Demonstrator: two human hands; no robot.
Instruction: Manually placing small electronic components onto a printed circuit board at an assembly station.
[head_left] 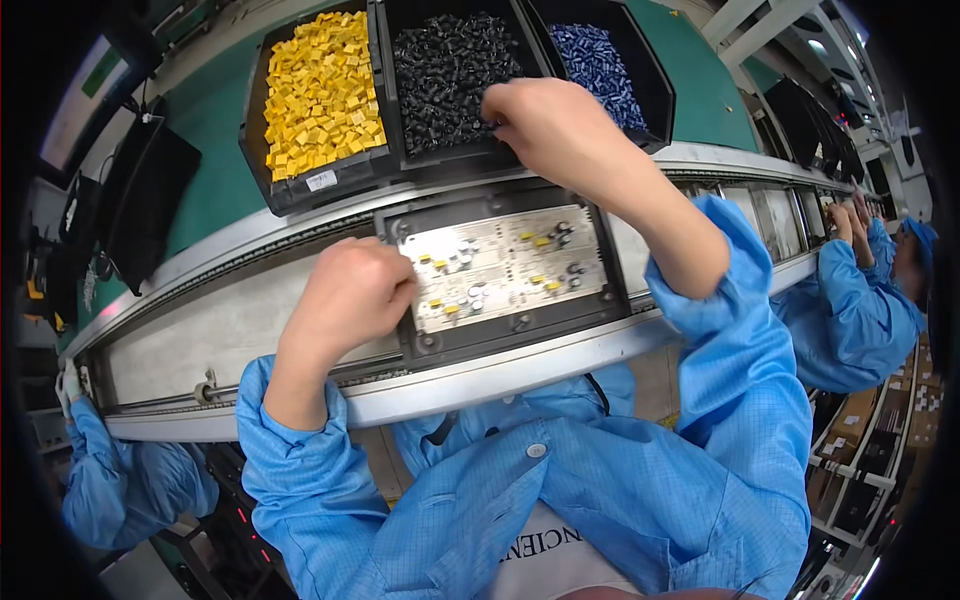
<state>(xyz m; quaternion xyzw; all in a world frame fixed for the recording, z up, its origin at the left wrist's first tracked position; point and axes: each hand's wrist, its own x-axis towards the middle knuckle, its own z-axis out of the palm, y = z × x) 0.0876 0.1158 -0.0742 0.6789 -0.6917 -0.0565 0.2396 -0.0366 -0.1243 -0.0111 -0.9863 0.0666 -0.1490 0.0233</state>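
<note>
Circuit board point(508, 265), one, in one black carrier point(480, 340), left hand point(355, 285) at its left edge, fingers curled, grip indiscernible. Bins point(360, 168), three, along the tabletop's point(215, 150) near edge: yellow parts point(325, 95), black parts point(450, 80), blue parts point(592, 70); right hand point(550, 120), fingers bunched, contents hidden, over the middle bin's right edge, forearm point(650, 210) blocking the carrier's far right corner.

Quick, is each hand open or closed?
Left hand: curled at the circuit board; grip hidden.
Right hand: curled over black parts; can't tell if holding any.
</note>
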